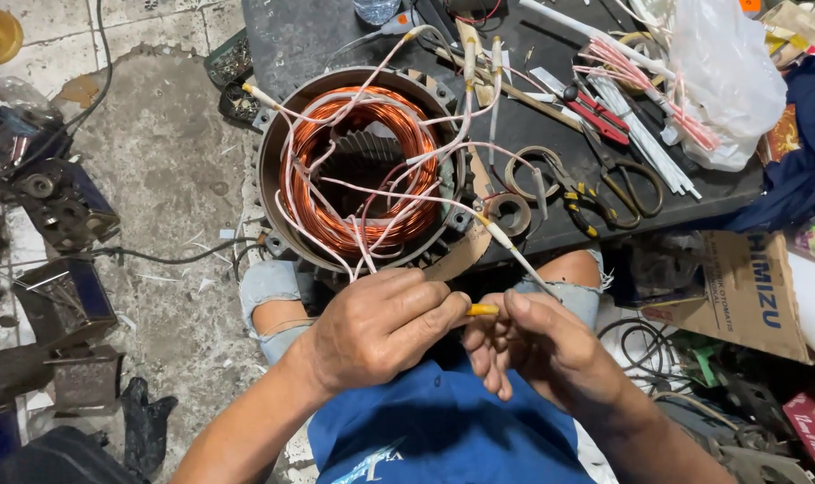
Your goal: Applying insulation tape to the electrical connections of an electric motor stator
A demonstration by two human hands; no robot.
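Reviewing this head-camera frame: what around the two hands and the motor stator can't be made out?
- Head view: the short yellow sleeve piece shows only between the hands; the left hand and right hand cover both ends.
- The round metal stator with copper windings: its near rim is hidden behind the left hand.
- The clear plastic bottle is cut off by the top edge.

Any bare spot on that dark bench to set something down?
One patch: the dark bench top-left corner, bordered by the motor stator below and the plastic bottle to the right. Right of the stator it is crowded: scissors, pliers, red-handled tool, white sleeving, plastic bag.
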